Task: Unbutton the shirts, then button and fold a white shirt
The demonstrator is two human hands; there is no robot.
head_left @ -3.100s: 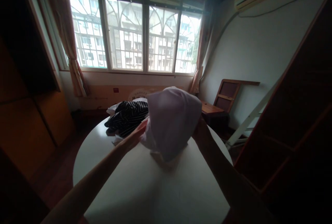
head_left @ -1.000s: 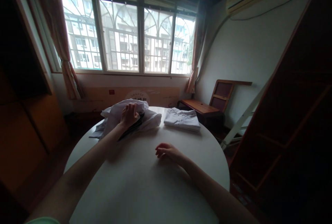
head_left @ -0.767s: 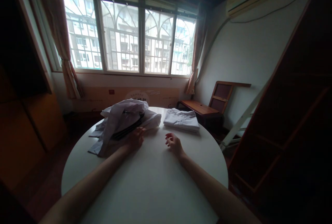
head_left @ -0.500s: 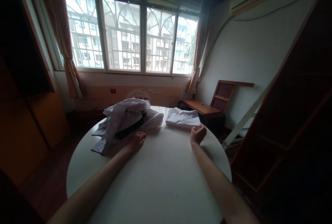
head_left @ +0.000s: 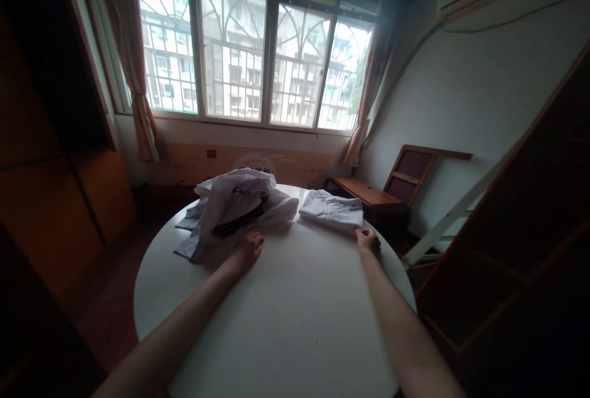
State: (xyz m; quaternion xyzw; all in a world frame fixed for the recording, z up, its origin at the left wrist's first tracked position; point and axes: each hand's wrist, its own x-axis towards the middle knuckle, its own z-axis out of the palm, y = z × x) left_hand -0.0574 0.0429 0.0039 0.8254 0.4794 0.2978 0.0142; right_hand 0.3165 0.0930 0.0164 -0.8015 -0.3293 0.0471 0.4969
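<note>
My left hand (head_left: 251,247) rests on the white round table with its fingers loosely curled and nothing visible in them. Just beyond it lies a loose heap of white garments (head_left: 207,217), crumpled, with a dark strip (head_left: 242,218) showing in its folds. On the right side of the table a white garment (head_left: 332,209) lies folded into a flat rectangle. My right hand (head_left: 369,242) is at its near right corner, thumb and fingers pinched together at the edge. The fingertips are small and partly hidden there.
The round table (head_left: 281,318) has a curved edge on both sides. Beyond it stand a low wooden bench (head_left: 359,189) and a propped wooden frame (head_left: 410,171). A white ladder-like stand (head_left: 454,223) leans at the right, and cabinets (head_left: 101,195) stand at the left.
The view has shifted, so the scene sits farther right. My right hand has turned and its fingers have closed at the folded garment's corner. My left hand stays beside the heap.
</note>
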